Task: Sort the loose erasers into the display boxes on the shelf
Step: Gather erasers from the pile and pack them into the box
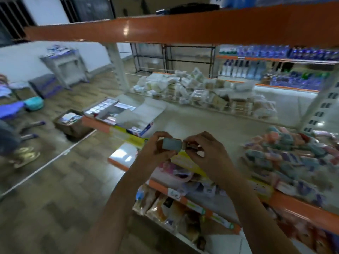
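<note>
Eraser held level between both hands, display boxes off to its left.

Left hand (157, 149) grips the grey eraser (171, 143); right hand (201, 149) pinches its right end; display boxes (117, 114) nearer the left hand.

We see a grey-blue eraser (171, 143), a heap of pink, teal and purple erasers (293, 156), orange shelf (183, 28) edges, a yellow strip (128, 135), and a brown wood-patterned floor (64, 189).

Pretty clearly a shop: orange-edged shelves (183, 28) stacked with packaged goods (201, 90), rows of bottles (293, 54) in the back aisle, open stock boxes (117, 110) around.
</note>
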{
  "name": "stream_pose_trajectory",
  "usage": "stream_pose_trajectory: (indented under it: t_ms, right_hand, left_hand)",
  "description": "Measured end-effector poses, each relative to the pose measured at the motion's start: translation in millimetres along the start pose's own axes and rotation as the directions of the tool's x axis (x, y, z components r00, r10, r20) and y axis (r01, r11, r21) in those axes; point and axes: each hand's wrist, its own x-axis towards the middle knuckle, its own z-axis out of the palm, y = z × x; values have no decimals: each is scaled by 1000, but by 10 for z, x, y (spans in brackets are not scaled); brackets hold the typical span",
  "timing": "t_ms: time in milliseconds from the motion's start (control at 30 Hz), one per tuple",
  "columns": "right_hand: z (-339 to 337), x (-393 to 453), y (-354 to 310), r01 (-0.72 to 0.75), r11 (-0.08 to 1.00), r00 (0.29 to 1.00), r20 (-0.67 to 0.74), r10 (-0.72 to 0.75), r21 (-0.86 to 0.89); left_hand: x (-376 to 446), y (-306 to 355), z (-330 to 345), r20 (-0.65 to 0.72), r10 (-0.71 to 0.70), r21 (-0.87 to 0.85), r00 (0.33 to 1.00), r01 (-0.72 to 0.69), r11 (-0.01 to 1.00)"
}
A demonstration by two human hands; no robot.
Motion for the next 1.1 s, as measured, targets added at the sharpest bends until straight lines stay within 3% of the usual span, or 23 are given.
stream_pose_trajectory:
  t_ms: [233, 467, 767, 900, 1100]
  right_hand:
    - [968, 521, -623, 66, 998, 998, 2, -66, 23]
    - [1665, 968, -874, 25, 1000, 1000, 18, -25, 13]
    - [2101, 1682, -881, 25, 1000, 999, 27, -26, 8]
    - [2192, 2064, -773, 12, 1000, 1000, -25, -11, 18]
    - [2200, 2558, -573, -45, 998, 999, -29, 44, -33]
  left_hand:
    - [-153, 81, -1242, -1, -75, -128, 997, 74, 989]
    - [-32, 9, -2147, 81, -170, -157, 982, 182, 971]
    - [503, -102, -2850, 155, -191, -27, 969, 197, 980]
    - [884, -120, -3103, 119, -203, -4, 972, 205, 979]
    - [1665, -165, -3400, 64, -220, 302, 973, 191, 934]
